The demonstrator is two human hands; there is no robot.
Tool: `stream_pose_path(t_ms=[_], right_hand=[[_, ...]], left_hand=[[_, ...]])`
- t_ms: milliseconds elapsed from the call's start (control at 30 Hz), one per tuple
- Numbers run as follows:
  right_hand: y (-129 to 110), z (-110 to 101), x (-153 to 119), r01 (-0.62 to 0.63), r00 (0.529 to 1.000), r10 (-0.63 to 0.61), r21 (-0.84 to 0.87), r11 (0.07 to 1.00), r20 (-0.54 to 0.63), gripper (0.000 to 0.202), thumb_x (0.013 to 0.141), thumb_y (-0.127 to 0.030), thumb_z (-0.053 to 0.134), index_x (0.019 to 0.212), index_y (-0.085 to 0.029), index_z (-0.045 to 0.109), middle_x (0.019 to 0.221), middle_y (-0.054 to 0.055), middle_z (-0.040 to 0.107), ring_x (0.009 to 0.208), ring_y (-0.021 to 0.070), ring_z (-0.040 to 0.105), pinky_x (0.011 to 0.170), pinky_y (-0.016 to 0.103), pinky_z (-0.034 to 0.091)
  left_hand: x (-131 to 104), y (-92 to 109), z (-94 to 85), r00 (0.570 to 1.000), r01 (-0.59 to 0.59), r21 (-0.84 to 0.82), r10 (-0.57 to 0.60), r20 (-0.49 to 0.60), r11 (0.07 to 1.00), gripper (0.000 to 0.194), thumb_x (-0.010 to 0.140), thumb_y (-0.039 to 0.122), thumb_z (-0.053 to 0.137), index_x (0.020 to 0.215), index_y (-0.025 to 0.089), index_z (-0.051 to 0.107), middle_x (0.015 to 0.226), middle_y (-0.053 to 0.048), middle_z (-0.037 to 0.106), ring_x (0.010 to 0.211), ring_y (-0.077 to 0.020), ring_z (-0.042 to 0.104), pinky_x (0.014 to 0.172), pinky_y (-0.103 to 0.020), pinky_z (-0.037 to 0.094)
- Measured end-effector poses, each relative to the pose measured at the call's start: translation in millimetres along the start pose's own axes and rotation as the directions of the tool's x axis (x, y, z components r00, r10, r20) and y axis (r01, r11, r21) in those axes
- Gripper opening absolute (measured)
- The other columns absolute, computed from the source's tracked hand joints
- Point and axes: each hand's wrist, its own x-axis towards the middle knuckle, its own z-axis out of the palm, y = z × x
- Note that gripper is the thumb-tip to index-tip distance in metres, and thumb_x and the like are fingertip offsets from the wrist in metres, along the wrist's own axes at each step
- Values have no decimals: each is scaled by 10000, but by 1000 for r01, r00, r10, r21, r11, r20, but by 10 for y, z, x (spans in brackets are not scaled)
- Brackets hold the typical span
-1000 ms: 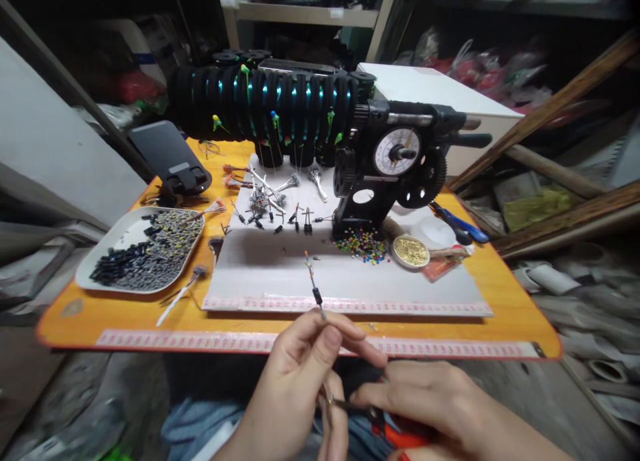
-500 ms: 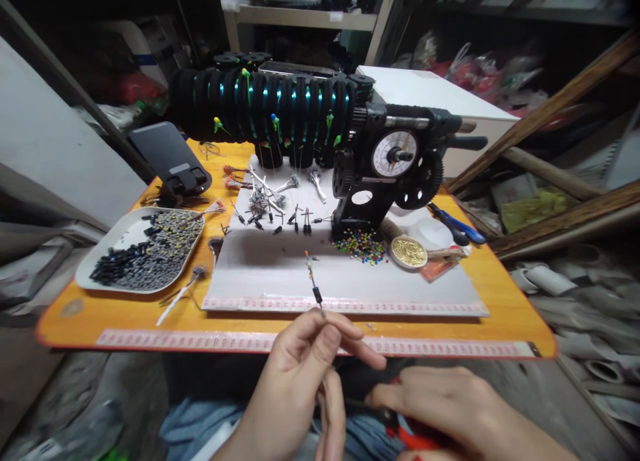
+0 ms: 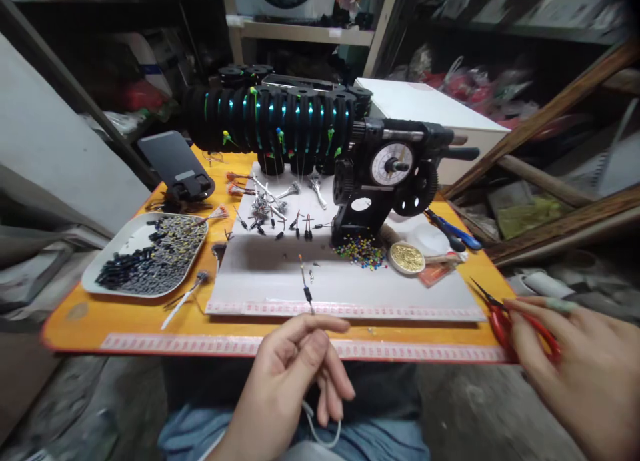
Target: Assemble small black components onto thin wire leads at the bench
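My left hand (image 3: 293, 374) is closed in a pinch above my lap. From its fingertips a thin wire piece (image 3: 307, 294) stands up, with a black cylinder partway along and a small orange tip. A pale cord (image 3: 325, 439) loops below the same hand. At the table's right front corner, my right hand (image 3: 575, 354) has its fingers around the red handles of dark-bladed scissors (image 3: 503, 311). Their blades point to the far left, over the orange tabletop.
A black geared machine (image 3: 357, 201) with a ribbed roller stands on a white board (image 3: 400, 291). At left is a white tray (image 3: 200, 257) of small black and grey pieces. Coloured beads (image 3: 363, 249), a dish of golden bits (image 3: 407, 256) and blue-handled pliers (image 3: 463, 234) lie at right.
My right hand has moved from above my lap to the table's right corner, carrying the scissors. My left hand has shifted slightly left, still pinching the wire piece.
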Motion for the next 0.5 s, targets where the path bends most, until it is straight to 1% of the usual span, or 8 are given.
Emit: stream_pose_path(t_ms=[100, 167, 200, 267, 300, 367, 433, 500], right_hand=[[-591, 37, 148, 109, 986, -95, 101, 989, -135, 236, 925, -359, 571, 994, -186, 717, 881, 131, 681, 908, 334, 623, 844, 485, 473], [-1036, 51, 263, 173, 981, -148, 226, 959, -122, 212, 950, -334, 561, 1059, -205, 689, 1022, 105, 701, 1003, 284, 644, 906, 441, 496], [-1254, 52, 322, 192, 981, -162, 374, 908, -110, 184, 942, -282, 583, 1071, -200, 684, 1058, 108, 694, 1020, 271, 641, 912, 429, 496], [-1649, 46, 441, 146, 981, -193, 626, 766, 7, 169, 948, -221, 581, 1086, -214, 679, 1049, 83, 694, 998, 226, 637, 859, 364, 510], [-1816, 43, 498, 66, 969, -219, 734, 676, 115, 195, 953, -213, 579, 1124, -228, 673, 1019, 59, 703, 903, 189, 642, 779, 317, 518], [-2075, 51, 603, -211, 888, -282, 868, 450, 362, 273, 949, -223, 599, 1218, -241, 639, 1015, 33, 724, 730, 123, 619, 663, 253, 508], [-2233, 79, 686, -574, 706, -414, 807, 138, 574, 284, 937, -278, 634, 1216, -228, 635, 965, 24, 735, 550, 63, 541, 505, 189, 457], [-2305, 119, 739, -786, 534, -572, 615, -64, 623, 238, 906, -358, 677, 1054, -173, 686, 843, 25, 731, 425, 29, 460, 395, 158, 409]], left_hand=[[-29, 38, 21, 999, 5, -19, -6, -48, 1000, 563, 939, 599, 514, 1332, 198, 561, 501, 4, 683, 301, -74, 526, 318, -117, 414], [-42, 65, 40, 991, 42, 14, -40, -129, 999, 680, 943, 672, 400, 1418, 189, 461, 422, 36, 615, 239, -69, 427, 281, -123, 369], [-45, 73, 46, 985, 55, 41, -47, -168, 998, 693, 949, 675, 373, 1425, 177, 444, 389, 58, 573, 220, -60, 369, 271, -120, 343], [-46, 72, 41, 976, 57, 80, -39, -215, 995, 652, 962, 648, 388, 1377, 153, 479, 340, 103, 475, 214, -45, 259, 268, -112, 289], [-46, 62, 30, 975, 47, 100, -24, -221, 994, 606, 960, 627, 432, 1314, 144, 526, 325, 122, 429, 222, -39, 214, 274, -109, 266], [-55, 29, -7, 979, 28, 130, -1, -204, 991, 511, 928, 606, 532, 1121, 141, 618, 305, 144, 357, 242, -30, 164, 293, -111, 234], [-79, -10, -50, 982, 24, 159, 6, -187, 987, 491, 883, 639, 576, 927, 155, 641, 297, 147, 317, 257, -26, 151, 310, -119, 214], [-122, -50, -89, 975, 32, 201, 13, -221, 979, 523, 855, 685, 569, 807, 167, 625, 307, 135, 313, 277, -27, 163, 329, -128, 205]])
